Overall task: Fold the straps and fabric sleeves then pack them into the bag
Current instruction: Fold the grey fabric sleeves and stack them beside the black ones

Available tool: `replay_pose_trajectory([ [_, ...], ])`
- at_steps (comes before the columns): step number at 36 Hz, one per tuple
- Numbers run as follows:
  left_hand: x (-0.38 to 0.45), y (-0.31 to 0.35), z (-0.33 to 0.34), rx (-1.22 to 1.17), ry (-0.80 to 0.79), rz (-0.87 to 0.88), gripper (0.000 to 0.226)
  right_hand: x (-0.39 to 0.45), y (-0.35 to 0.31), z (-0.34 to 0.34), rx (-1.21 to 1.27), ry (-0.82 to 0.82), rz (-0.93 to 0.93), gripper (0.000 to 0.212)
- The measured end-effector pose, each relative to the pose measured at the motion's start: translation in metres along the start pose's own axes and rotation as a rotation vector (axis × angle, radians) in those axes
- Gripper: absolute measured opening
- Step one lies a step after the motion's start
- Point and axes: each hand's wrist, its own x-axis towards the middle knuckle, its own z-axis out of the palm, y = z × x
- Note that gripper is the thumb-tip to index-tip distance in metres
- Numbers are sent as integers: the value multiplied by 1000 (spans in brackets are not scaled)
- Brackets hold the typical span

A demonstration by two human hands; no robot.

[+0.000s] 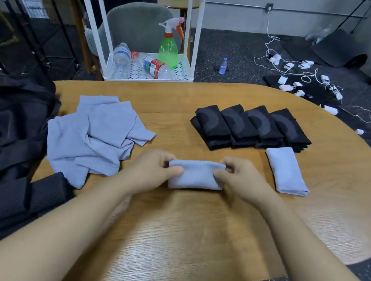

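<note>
While both hands pinch it, the folded grey sleeve [196, 175] lies on the tabletop [190, 236], long axis left-right. Left hand [154, 171] pinches its left end, right hand [241, 179] its right end, thumbs on top. Left of the sleeve: unfolded grey pile [94, 134], black bag [6, 139] beyond. Right: one folded grey sleeve [287, 171], long axis angled away. Behind: folded black pieces [250, 128].

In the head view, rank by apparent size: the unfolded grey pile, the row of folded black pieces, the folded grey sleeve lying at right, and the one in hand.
1. Unfolded grey pile
2. Row of folded black pieces
3. Folded grey sleeve at right and the sleeve in hand: look alike, hands cover part, unranked.
</note>
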Motion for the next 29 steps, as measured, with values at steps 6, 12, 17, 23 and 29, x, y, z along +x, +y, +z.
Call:
replay_pose_trajectory([
  [6,14,2,8,-106,77,-113,19,19,10,13,145,111,154,23],
  [12,7,-2,27,136,288,-104,9,23,11,33,-41,284,256,15],
  [17,1,-6,38,111,426,-127,7,20,8,43,-170,429,265,24],
  [23,-3,-4,41,138,477,-162,9,19,3,46,-317,434,264,30],
  [29,-5,-4,40,212,484,-190,18,20,6,42,-293,474,275,36],
])
